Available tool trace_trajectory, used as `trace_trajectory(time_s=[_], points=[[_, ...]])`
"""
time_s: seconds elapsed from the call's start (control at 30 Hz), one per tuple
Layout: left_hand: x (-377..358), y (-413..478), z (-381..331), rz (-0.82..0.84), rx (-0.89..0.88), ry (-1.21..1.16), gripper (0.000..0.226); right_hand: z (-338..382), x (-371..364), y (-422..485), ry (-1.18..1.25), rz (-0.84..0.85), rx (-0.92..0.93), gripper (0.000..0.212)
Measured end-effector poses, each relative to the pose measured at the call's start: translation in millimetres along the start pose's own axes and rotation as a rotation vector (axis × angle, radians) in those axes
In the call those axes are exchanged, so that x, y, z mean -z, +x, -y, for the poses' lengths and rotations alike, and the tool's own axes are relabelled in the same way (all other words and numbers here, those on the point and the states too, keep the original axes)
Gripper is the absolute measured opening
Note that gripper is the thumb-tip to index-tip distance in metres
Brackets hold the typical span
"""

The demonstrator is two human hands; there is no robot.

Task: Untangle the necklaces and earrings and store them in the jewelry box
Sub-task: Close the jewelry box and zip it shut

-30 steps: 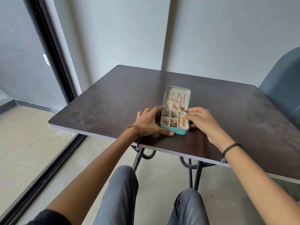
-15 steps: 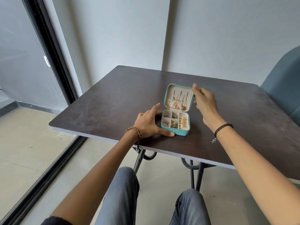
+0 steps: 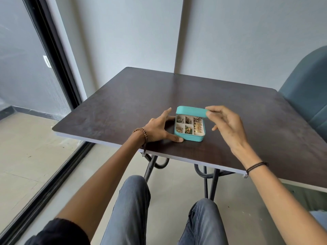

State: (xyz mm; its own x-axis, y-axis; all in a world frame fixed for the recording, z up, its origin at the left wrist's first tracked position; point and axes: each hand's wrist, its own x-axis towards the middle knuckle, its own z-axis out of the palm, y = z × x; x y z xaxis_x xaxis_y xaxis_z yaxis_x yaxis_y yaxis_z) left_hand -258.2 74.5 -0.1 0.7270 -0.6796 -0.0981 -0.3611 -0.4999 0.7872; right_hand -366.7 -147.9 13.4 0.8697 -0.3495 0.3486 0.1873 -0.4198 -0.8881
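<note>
Over by the left side there's a glass door (image 3: pixel 26 71), then the dark worktop (image 3: pixel 123 103) with everything happening near its front edge. The left hand (image 3: pixel 159 129) lies spread and mostly flat. Its thumb presses the front left corner of the jewelry box (image 3: pixel 190 136) and its fingers run along that side, so it's bracing the box, not gripping it.

The little teal box sits between both hands. Gold bits fill the compartments, with something green in a front one, and I see nothing loose on the worktop. The lid (image 3: pixel 191 111) is tipped partway down over the tray.

The right hand (image 3: pixel 228 124) pinches the lid's right corner with forefinger and, I think, thumb, while the other fingers hang loose.

So I'd say the storing is done and this is the closing step. Next is probably to swing the lid down flat while the left hand holds the base in place.

The box is nearly square, with its hinge on the far side and its mouth facing the person. The lid's long edge runs left to right. A blue chair (image 3: pixel 309 89) sits far right.
</note>
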Motion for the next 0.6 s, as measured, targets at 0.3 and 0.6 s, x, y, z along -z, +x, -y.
trace_trajectory(time_s=[0.3, 0.6], points=[[-3.8, -3.2, 0.6, -0.059, -0.034, 0.053, 0.118, -10.5, -1.9, -26.1, -0.138, 0.009, 0.050, 0.013], [-3.8, -1.6, 3.9, -0.077, -0.086, 0.108, 0.116, -1.2, -7.7, -25.6, -0.324, -0.051, 0.114, 0.005]])
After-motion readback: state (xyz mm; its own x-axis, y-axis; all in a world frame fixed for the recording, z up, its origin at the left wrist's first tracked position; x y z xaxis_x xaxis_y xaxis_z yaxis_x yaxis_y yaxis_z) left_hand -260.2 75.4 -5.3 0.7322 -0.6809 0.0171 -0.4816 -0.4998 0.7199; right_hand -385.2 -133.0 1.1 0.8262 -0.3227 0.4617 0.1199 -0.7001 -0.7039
